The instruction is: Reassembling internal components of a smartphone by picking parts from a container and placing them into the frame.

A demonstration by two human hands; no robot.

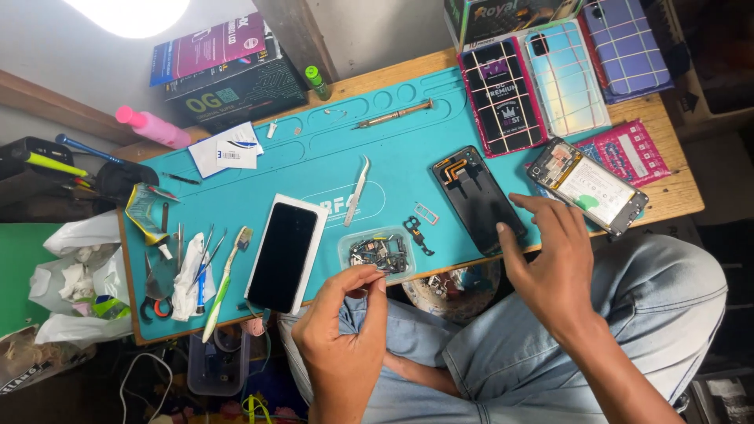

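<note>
Screen panel (479, 199), black, glossy, flat rectangle with orange flex cable at top; face-down on teal mat (314, 157) near counter edge, steadied there by fingertips of right hand (550, 263), spread open, gripping nothing. Left hand (345, 314), thumb and forefinger pinched beside clear tray (378, 253) of small metal parts; anything between fingertips too small to tell. Intact phone (287, 253) on white box, left of tray. Opened phone (589, 187), battery exposed, right of panel. Tweezers (358, 191), screwdriver (393, 115) within reach on ribbed rubbery mat.
</note>
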